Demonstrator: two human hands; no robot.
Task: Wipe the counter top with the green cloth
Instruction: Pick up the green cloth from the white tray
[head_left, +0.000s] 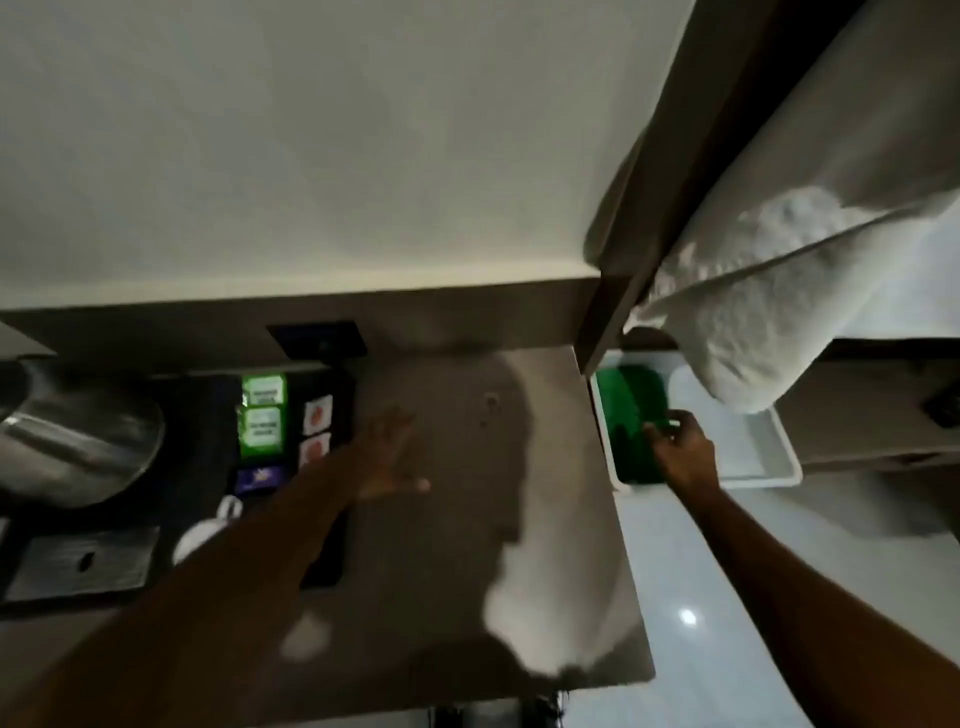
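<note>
While one green cloth (631, 421) lies in one white tray (769, 457) beside the counter top (467, 519), right hand (680, 447) pinching its edge, left hand (387, 454) flat, fingers spread, on counter, black tray of sachets (291, 426) adjacent.

My left hand (387, 457) lies flat on the counter top (467, 519), fingers spread, near its back edge and just beside the black tray (291, 415) of sachets along the left side. My right hand (680, 452) reaches past the counter's right edge into a white bin (769, 457) that sits lower down, and my fingertips (655, 430) pinch the green cloth (628, 410) lying against the bin's left wall. A white towel (753, 322) hangs above the bin's back edge. The picture is blurred.
</note>
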